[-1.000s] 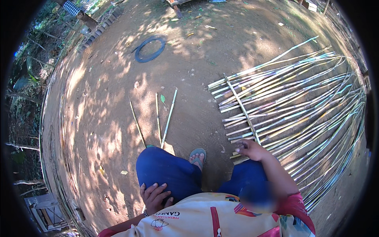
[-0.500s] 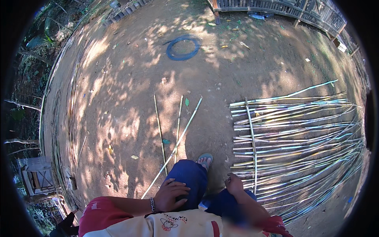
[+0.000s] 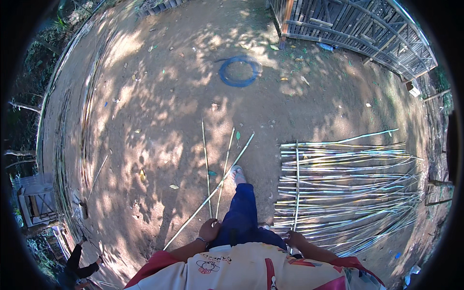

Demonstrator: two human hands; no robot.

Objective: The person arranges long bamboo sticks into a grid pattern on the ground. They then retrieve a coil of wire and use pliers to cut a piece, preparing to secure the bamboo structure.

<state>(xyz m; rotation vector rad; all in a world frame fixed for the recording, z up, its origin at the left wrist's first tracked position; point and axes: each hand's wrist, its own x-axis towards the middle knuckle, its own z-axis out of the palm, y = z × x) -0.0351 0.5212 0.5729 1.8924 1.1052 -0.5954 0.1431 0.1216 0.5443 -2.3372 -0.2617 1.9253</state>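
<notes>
**Left hand at the loose bamboo strips, right hand at the mat edge**

From the head camera I am looking down at bare, sun-dappled ground point(image 3: 159, 121). The left hand point(image 3: 210, 230) is resting by the left knee, right at the near ends of three loose bamboo strips point(image 3: 220, 181). Their long axes are running away from me, fanning out toward the far side, and the longest is slanting from near left to far right. I cannot tell whether the left fingers are clenching a strip or merely lying against the leg. The right hand point(image 3: 295, 239) is sitting at the near left corner of the bamboo mat point(image 3: 348, 188), whose slats are lying left to right with one crosspiece over them; its fingers look loosely curled, grasp unclear. The left hand is the nearer one to the loose strips. My outstretched leg and shoe point(image 3: 237, 175) are lying between strips and mat. Farther off, a blue hose ring point(image 3: 239, 71) and a slatted fence point(image 3: 353, 29) are standing well apart.
</notes>
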